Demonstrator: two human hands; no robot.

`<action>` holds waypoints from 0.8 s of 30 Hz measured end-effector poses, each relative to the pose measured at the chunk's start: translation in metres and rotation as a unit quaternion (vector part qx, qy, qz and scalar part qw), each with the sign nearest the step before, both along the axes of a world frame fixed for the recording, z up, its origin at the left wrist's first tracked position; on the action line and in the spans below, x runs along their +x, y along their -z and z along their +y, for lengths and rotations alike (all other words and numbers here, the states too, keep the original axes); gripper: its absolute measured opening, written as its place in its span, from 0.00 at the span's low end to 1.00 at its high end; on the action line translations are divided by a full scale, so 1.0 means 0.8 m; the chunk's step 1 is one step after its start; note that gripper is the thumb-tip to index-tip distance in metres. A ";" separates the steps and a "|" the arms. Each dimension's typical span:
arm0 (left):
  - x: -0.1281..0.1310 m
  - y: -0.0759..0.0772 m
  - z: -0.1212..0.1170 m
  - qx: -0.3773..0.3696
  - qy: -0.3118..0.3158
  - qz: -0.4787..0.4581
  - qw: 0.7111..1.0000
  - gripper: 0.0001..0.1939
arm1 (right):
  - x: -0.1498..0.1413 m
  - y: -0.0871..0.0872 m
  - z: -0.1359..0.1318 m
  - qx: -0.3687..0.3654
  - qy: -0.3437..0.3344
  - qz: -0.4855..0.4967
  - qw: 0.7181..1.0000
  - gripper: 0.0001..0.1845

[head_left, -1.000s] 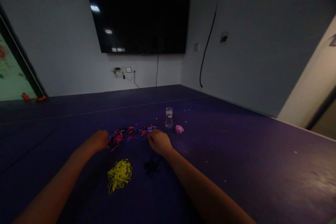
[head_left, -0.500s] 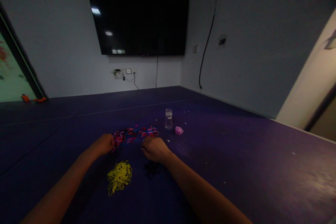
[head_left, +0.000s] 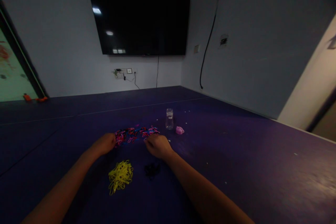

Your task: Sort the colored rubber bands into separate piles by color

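Note:
My left hand (head_left: 105, 143) rests at the left end of a mixed pile of small elastic bands (head_left: 130, 135) in pink, red, blue and black. Its fingers are curled closed, and whatever they hold is hidden. At the pile's right end, my right hand (head_left: 159, 146) is bent down with fingertips pinched together; nothing between them can be made out. Nearer to me lies a heap of yellow elastic bands (head_left: 120, 176). To its right, below my right hand, sits a small dark heap of black elastic bands (head_left: 152, 170).
A clear bottle (head_left: 169, 119) stands upright beyond my right hand, with a pink lid (head_left: 180, 130) beside it. Small white scraps dot the purple surface (head_left: 249, 161). A black television (head_left: 141, 17) hangs on the far wall, with sockets and cables below.
My right hand has drawn slightly right and turned, uncovering more of the black heap. My left hand stays at the pile's left end. The view has shifted very slightly.

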State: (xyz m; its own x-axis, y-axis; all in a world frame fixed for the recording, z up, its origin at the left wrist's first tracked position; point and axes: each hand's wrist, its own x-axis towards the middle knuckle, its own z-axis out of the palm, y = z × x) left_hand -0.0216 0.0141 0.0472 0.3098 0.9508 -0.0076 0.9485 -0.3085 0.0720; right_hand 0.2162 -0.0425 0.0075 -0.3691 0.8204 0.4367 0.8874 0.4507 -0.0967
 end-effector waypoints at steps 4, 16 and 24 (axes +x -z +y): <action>0.001 -0.017 0.000 0.101 0.054 -0.063 0.991 0.09 | 0.003 0.001 0.003 -0.010 0.041 0.050 0.998 0.13; -0.001 -0.024 -0.001 0.118 0.062 -0.158 0.978 0.07 | 0.003 0.002 0.005 -0.015 0.048 0.076 0.996 0.12; 0.019 -0.008 -0.009 0.074 0.138 -0.099 0.983 0.08 | 0.004 0.001 0.005 -0.026 0.050 0.074 0.996 0.12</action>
